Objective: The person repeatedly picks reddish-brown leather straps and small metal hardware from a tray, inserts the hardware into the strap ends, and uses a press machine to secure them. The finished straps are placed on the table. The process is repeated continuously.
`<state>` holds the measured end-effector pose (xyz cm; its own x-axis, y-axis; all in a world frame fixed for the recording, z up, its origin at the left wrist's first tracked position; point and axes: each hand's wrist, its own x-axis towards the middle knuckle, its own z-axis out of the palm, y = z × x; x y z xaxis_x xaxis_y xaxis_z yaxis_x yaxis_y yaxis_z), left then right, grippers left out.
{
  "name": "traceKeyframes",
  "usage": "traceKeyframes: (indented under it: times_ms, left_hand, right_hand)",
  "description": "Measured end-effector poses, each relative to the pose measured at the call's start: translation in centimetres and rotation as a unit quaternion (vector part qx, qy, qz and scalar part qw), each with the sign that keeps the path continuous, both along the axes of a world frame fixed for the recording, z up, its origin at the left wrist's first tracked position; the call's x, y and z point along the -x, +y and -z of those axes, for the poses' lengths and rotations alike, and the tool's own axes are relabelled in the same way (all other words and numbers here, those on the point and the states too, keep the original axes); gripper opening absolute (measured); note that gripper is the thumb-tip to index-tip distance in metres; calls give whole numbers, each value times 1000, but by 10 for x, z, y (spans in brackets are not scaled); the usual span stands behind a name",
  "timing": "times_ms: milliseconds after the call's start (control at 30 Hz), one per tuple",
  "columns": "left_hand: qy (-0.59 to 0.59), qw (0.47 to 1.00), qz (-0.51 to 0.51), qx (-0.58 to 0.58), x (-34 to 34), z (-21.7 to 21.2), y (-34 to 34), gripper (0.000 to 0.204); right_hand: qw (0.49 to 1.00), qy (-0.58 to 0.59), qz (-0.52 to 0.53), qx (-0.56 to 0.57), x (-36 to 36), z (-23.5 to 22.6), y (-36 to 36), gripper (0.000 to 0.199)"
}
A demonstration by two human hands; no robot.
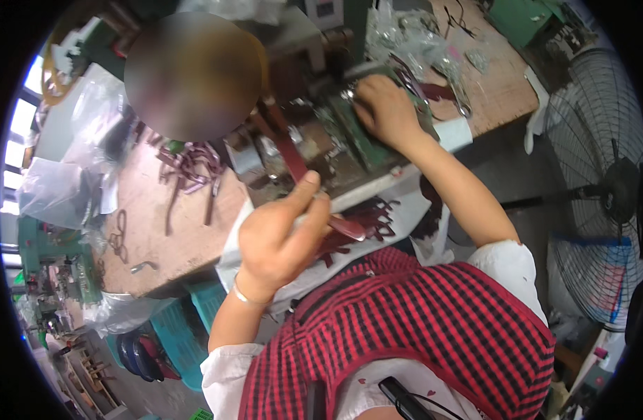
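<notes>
**Feeding strap into the press: keep it flat and square**

Your left hand [283, 234] pinches a dark red strap [288, 143], thumb on top, fingers curled under. The strap runs up and away from that hand to the press [314, 91] on the bench [153, 231]. Your right hand [386, 112] lies palm-down on the green base plate [360, 140] beside the tool head, fingers bent; I can't tell whether it grips anything or only steadies the strap end.

How to do this well, as I judge it:
- Keep the strap taut, no twist between thumb and die.
- Hold the end square against the plate before any stroke.
- Keep right fingertips out from under the head; they sit very near it.
- Keep the left wrist low so the strap enters flat, not angled up.

Pose: left forearm comes up from the lower edge, elbow bent, wrist cocked back. Right arm is nearly straight, reaching across to the plate. Hands are well apart.

More straps [192, 164] lie piled on the bench left of the press, another pile [367, 217] at the near edge.
</notes>
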<state>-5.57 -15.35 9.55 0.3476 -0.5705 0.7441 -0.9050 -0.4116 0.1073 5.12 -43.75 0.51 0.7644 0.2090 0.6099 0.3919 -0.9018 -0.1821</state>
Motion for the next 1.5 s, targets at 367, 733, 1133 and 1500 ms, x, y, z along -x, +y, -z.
traceKeyframes:
  times_ms: [367,733,1133,1500]
  left_hand:
    - [253,831,-474,-141,-60,103,171,43]
    - [203,817,-498,-206,-97,19,197,8]
    - [140,874,-458,-85,-128,121,200,15]
    - [177,871,22,457,-41,-12,75,24]
  right_hand:
    - [976,41,92,-194,19,-34,-32,16]
    - [914,127,50,-382,24,-30,20,16]
    - [882,161,14,-443,71,-57,32,17]
    - [719,222,-176,-634,55,-89,119,35]
